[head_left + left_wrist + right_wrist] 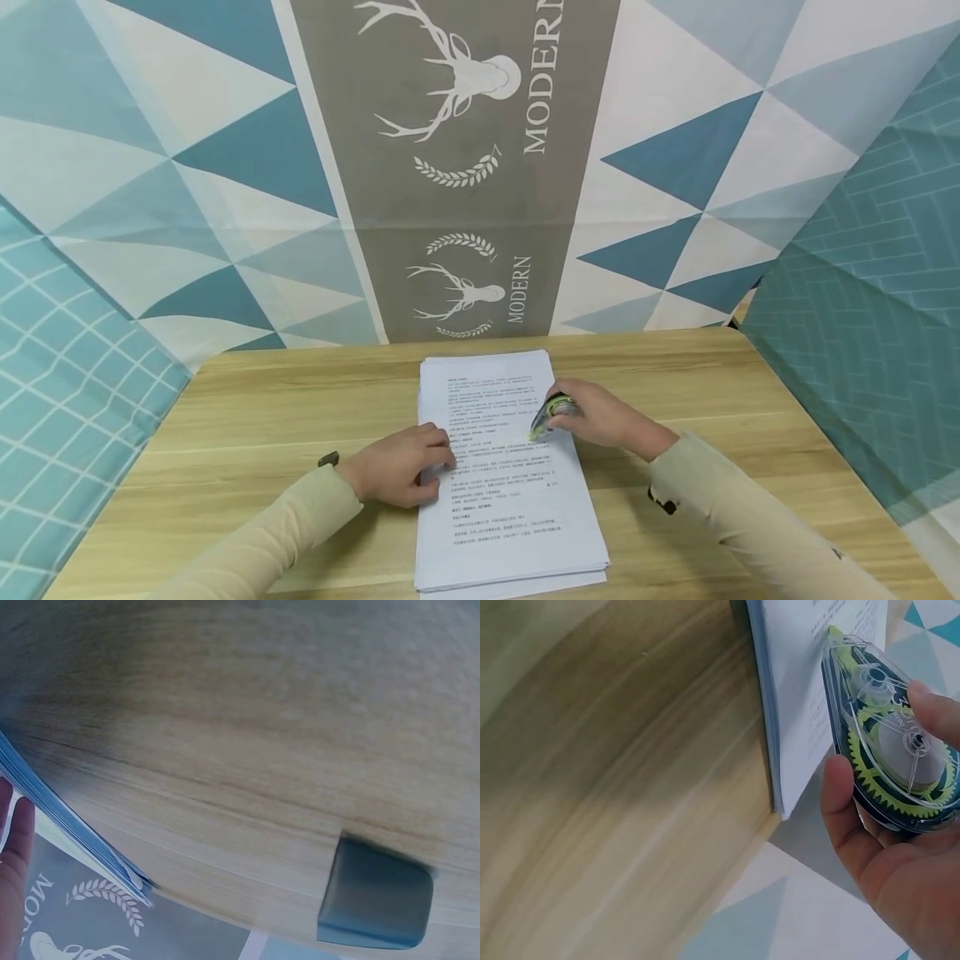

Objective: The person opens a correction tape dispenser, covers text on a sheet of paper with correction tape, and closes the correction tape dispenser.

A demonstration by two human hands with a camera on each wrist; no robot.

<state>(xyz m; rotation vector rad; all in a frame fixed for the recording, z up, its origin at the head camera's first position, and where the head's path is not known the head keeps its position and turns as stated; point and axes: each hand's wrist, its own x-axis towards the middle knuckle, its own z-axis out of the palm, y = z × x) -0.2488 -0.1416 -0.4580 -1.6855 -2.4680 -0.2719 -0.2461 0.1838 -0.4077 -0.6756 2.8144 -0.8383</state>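
Observation:
A stack of printed paper (495, 517) lies on the wooden table, its top sheet covered in lines of text. My right hand (596, 414) grips a correction tape (553, 414) over the right side of the sheet, tip toward the print. In the right wrist view the correction tape (900, 742) shows a clear case with green gears, held between thumb and fingers. My left hand (397, 467) rests on the left edge of the stack with its fingers loosely bent. Only a few left fingers (16, 840) show in the left wrist view, beside the stack's edge.
The wooden table (285, 417) extends to both sides of the paper. A patterned cloth (465, 192) with deer heads and triangles hangs behind it. Teal cloths (847, 333) flank the table. A dark block-like object (379, 892) appears in the left wrist view.

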